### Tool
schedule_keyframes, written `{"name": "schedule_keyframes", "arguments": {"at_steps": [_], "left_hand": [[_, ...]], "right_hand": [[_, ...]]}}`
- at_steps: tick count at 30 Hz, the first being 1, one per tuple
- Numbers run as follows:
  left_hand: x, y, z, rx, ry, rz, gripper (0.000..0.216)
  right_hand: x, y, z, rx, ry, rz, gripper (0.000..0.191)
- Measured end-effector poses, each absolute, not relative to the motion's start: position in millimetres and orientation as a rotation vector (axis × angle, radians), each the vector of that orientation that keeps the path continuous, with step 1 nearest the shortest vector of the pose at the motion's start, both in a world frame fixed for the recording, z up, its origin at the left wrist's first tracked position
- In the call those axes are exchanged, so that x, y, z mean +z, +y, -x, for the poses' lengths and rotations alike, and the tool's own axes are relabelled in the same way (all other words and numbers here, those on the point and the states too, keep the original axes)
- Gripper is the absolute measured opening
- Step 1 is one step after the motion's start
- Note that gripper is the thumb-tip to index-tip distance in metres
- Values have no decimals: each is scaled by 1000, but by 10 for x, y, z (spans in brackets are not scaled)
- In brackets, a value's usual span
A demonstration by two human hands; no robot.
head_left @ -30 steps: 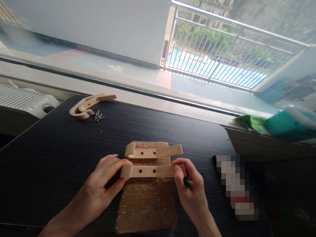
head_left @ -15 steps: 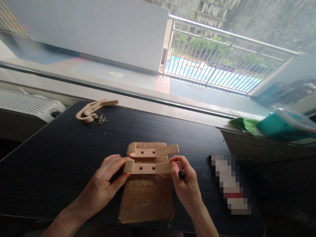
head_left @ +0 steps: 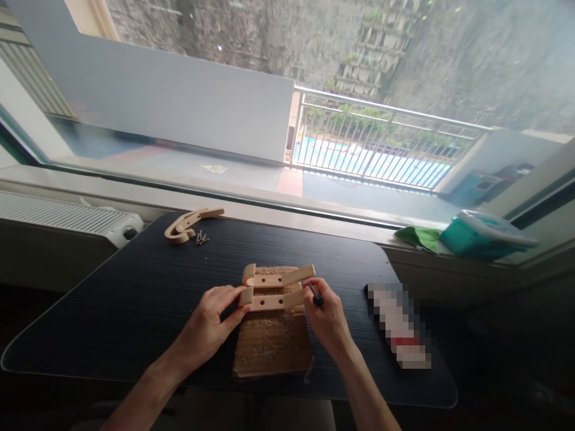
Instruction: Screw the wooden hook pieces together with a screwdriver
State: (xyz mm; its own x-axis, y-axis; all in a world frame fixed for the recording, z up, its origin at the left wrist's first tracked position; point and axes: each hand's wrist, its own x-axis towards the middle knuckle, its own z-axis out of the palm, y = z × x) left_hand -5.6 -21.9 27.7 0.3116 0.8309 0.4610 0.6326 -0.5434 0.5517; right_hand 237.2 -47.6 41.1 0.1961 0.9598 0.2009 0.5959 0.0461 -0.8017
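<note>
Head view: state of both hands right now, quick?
Left hand: closed, pinching one end of the nearer wooden piece.
Right hand: closed, holding a black object, fingers at that piece's other end.

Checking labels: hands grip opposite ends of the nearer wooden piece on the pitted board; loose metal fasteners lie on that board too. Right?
No: the head view shows the loose metal fasteners on the black tabletop, beside the curved wooden pieces at its far left. The left hand and right hand do grip opposite ends of the nearer wooden piece on the pitted board.
</note>
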Motion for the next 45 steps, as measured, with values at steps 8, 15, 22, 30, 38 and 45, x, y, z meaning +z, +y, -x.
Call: {"name": "schedule_keyframes", "arguments": {"at_steps": [8, 15, 22, 30, 38, 45], "left_hand": [[316, -209, 38, 1041, 1336, -2302, 42], [317, -231, 20, 1019, 1379, -2254, 37], [356, -258, 19, 962, 1366, -2203, 38], [336, -263, 35, 985, 1386, -2201, 35], [360, -278, 68, 966, 1395, -2165, 41], [528, -292, 463, 1176, 1600, -2052, 35]], "right_hand": [[408, -491, -2374, 564, -1493, 1646, 19], [405, -477, -2378, 547, -1480, 1626, 21], [413, -482, -2369, 538, -1460, 1631, 26], [437, -495, -2354, 612, -1471, 1661, 28], [544, -588, -2352, 575, -1460, 1711, 47], [532, -596, -2645, 476, -1304, 1752, 56]]}}
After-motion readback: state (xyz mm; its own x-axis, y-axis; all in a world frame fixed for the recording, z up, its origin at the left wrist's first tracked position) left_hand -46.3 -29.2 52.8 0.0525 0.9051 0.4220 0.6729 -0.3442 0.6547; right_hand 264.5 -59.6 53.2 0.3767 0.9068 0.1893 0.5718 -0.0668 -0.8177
